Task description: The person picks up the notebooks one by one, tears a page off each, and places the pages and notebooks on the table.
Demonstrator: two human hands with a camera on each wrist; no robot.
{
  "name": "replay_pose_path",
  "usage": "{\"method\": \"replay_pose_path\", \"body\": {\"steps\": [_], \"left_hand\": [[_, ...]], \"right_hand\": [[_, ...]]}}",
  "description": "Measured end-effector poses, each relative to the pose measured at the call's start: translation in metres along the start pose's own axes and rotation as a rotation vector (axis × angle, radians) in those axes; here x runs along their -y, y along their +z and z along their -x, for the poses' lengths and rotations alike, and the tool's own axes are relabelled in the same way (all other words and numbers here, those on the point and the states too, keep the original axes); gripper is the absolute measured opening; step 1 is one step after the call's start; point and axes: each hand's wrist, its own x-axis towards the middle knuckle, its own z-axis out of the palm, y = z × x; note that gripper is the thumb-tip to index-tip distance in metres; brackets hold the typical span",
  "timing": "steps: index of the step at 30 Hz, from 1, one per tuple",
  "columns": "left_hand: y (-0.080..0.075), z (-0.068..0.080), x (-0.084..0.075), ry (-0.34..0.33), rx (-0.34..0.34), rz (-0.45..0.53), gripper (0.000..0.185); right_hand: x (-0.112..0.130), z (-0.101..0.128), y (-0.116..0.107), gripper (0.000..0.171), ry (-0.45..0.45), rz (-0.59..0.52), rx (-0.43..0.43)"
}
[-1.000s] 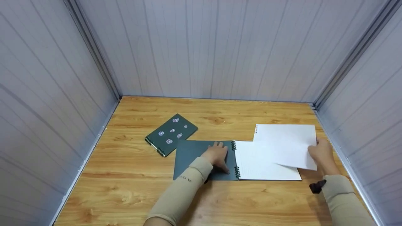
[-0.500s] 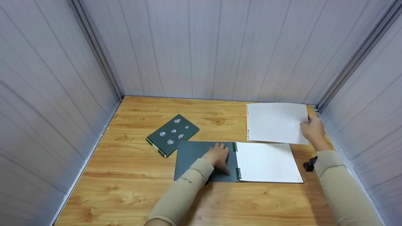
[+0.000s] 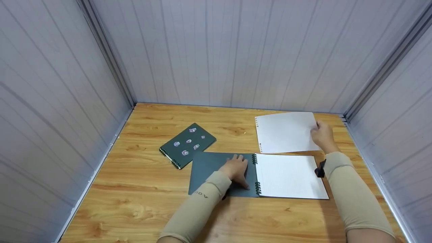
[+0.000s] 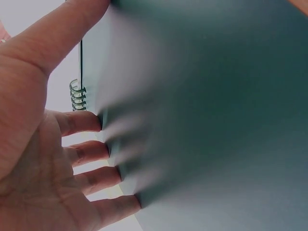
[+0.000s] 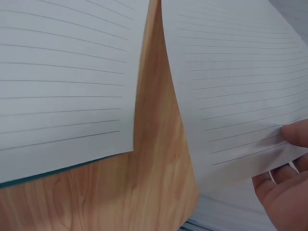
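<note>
An open spiral notebook (image 3: 287,177) lies on the table, its dark green cover (image 3: 207,168) folded out to the left and its lined white pages to the right. My left hand (image 3: 236,169) presses on the inside of that cover with fingers spread, close to the coil; in the left wrist view the fingertips (image 4: 127,204) touch the green surface. Behind the notebook, my right hand (image 3: 324,136) pinches the right edge of a loose lined sheet (image 3: 285,131) between thumb and fingers. Punched holes run down the sheet's left edge. The right wrist view shows the sheet (image 5: 240,82) apart from the notebook page (image 5: 67,86).
A smaller dark green spiral notebook (image 3: 187,145) with several flower-like stickers lies closed at the left, close to the open cover's corner. Pale panel walls (image 3: 219,54) enclose the wooden table (image 3: 141,202) at the back and both sides.
My right hand has carried the loose sheet from over the notebook pages to the back of the table, then leftward. The left hand stays on the cover.
</note>
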Motion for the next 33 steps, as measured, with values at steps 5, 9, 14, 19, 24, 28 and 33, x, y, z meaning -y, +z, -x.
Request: {"method": "replay_pose_path", "body": {"steps": [5,9,14,19,24,28,33], "left_hand": [[0.001,0.000,0.000,-0.001,-0.004,-0.008,0.107],[0.001,0.002,-0.001,-0.001,-0.008,-0.015,0.106],[0.001,0.001,-0.001,0.001,-0.009,-0.021,0.109],[0.000,0.001,-0.001,0.011,-0.017,-0.043,0.112],[0.001,0.004,-0.003,0.015,-0.017,-0.034,0.110],[0.002,0.006,-0.004,0.015,-0.015,-0.026,0.110],[0.002,0.006,-0.005,0.008,-0.013,-0.022,0.111]], "right_hand": [[-0.017,0.001,0.013,0.046,0.009,-0.006,0.031],[-0.032,0.004,0.020,0.048,0.017,-0.003,0.037],[-0.044,0.005,0.025,0.055,0.051,0.003,0.072],[-0.051,0.007,0.032,0.061,0.082,0.025,0.126],[-0.059,0.012,0.041,0.068,0.129,0.083,0.189],[-0.060,0.015,0.045,0.070,0.144,0.134,0.175],[-0.056,0.017,0.046,0.066,0.147,0.240,0.073]]}}
